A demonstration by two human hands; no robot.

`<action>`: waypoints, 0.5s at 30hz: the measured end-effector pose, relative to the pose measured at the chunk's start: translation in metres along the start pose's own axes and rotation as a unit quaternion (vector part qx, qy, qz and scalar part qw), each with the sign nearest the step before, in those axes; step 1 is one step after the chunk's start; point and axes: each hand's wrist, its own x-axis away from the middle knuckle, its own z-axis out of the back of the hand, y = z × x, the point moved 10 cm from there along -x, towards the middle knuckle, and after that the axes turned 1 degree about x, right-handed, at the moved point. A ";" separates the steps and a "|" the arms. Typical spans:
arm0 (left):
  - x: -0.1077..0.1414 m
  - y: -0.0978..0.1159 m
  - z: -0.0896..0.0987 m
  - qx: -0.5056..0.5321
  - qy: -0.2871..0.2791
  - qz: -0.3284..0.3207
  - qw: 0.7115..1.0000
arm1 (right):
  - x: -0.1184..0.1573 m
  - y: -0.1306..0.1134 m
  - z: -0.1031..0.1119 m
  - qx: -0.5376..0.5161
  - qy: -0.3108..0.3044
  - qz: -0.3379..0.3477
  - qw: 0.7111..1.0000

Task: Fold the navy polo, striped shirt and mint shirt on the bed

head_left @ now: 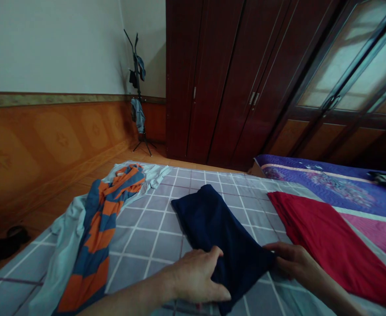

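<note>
A dark blue folded garment lies across the checked bed sheet in front of me. My left hand grips its near left edge, thumb and fingers curved round the cloth, with some fingers hidden. At the garment's right corner, my right hand pinches the fabric between thumb and fingers and holds that corner drawn out. The garment's far end rests flat on the sheet; its exact kind cannot be told while folded.
A red folded cloth lies at the right. To the left are an orange-and-blue striped garment and a pale garment. Beyond stand a dark wardrobe, a coat rack and a surface with a purple cover.
</note>
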 end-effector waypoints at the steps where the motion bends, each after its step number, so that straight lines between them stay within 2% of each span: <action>1: -0.002 -0.001 0.001 0.025 0.000 0.000 1.000 | 0.003 0.003 0.010 0.012 0.013 0.004 1.000; 2: -0.006 -0.008 0.009 0.048 0.019 0.003 0.999 | 0.006 0.002 0.022 0.032 0.043 0.016 0.998; 3: -0.011 -0.018 0.024 0.062 0.061 0.009 0.996 | 0.010 -0.005 0.031 0.055 0.080 0.036 0.995; 5: -0.018 -0.047 0.069 0.044 0.201 0.029 0.978 | 0.020 -0.029 0.031 0.103 0.127 0.083 0.983; 7: -0.014 -0.075 0.116 -0.025 0.361 0.059 0.931 | 0.031 -0.060 0.001 0.144 0.096 0.137 0.975; 8: -0.013 -0.088 0.130 -0.046 0.401 0.073 0.912 | 0.037 -0.074 -0.025 0.166 0.051 0.169 0.970; 9: -0.013 -0.098 0.140 -0.063 0.428 0.086 0.897 | 0.045 -0.088 -0.046 0.191 0.033 0.205 0.959; 11: -0.014 -0.112 0.149 -0.082 0.442 0.102 0.887 | 0.064 -0.115 -0.084 0.247 0.034 0.302 0.920; 13: -0.016 -0.114 0.149 -0.100 0.442 0.103 0.886 | 0.083 -0.131 -0.105 0.286 0.072 0.382 0.876; 15: -0.018 -0.111 0.145 -0.118 0.435 0.097 0.887 | 0.097 -0.138 -0.111 0.307 0.115 0.430 0.841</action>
